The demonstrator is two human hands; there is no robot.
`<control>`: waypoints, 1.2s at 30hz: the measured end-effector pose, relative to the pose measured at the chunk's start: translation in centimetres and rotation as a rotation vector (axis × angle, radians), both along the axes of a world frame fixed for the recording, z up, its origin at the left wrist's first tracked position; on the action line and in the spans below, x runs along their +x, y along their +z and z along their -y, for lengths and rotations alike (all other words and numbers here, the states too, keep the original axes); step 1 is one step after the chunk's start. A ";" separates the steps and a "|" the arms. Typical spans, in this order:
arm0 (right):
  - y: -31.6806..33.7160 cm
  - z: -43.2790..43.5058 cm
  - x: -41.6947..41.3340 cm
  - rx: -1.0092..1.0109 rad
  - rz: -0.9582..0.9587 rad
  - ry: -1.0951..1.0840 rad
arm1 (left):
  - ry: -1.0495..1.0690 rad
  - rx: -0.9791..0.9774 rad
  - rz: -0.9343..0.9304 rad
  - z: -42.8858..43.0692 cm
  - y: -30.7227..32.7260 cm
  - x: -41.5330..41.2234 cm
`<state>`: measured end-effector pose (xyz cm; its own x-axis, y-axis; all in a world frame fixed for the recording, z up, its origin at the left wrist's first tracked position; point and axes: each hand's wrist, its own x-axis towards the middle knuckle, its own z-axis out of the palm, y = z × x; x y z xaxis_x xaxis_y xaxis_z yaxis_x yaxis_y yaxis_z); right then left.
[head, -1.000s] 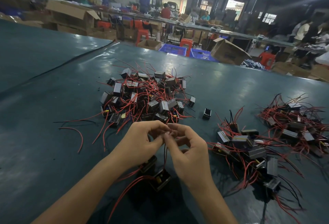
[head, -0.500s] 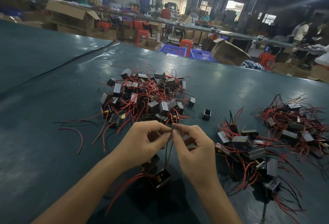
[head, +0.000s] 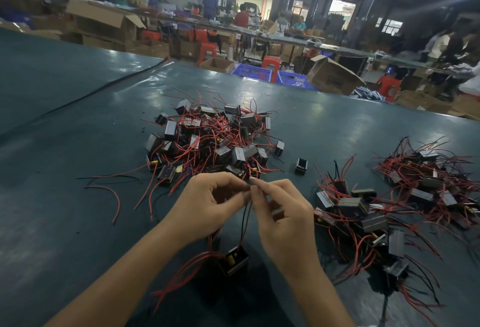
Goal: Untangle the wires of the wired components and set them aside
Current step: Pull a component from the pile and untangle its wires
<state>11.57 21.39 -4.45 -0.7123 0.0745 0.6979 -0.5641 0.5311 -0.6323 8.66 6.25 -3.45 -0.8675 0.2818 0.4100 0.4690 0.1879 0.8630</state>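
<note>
My left hand (head: 207, 204) and my right hand (head: 283, 220) meet fingertip to fingertip above the table, both pinching the top of thin black and red wires (head: 245, 220). Those wires hang down to a small black wired component (head: 233, 259) with a yellow part, dangling just below my hands. A second component is partly hidden under my left wrist. Red wires trail from them toward me. A tangled pile of components (head: 213, 142) lies just beyond my hands.
Two more heaps of wired components lie to the right, a near heap (head: 361, 220) and a far heap (head: 431, 178). A single component (head: 301, 166) sits alone between the piles. Loose red wire (head: 111, 196) lies at left on the green table (head: 65, 222). Boxes, crates and people fill the background.
My fingertips have shifted slightly along the wires, and the hanging component has swung a little. The piles have not moved.
</note>
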 end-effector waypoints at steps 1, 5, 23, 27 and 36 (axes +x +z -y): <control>0.1 0.0 0.0 -0.014 0.010 -0.003 | -0.001 0.007 0.009 0.0 0.1 0.0; 0.3 0.0 0.0 -0.150 0.111 0.049 | -0.013 0.015 0.013 0.0 0.4 0.2; 1.3 -0.5 0.4 -0.604 0.549 0.235 | 0.007 -0.023 -0.084 -0.4 0.2 0.7; 1.0 -0.4 0.4 -0.355 0.379 0.151 | 0.023 -0.003 -0.081 -0.3 0.2 0.7; 0.6 -0.5 0.2 -0.169 0.271 0.077 | 0.040 0.011 -0.116 -0.2 0.1 0.5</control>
<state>11.72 21.84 -3.88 -0.8783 0.1121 0.4648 -0.3979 0.3678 -0.8405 9.16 6.45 -3.32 -0.8245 0.2428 0.5111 0.5581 0.1998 0.8054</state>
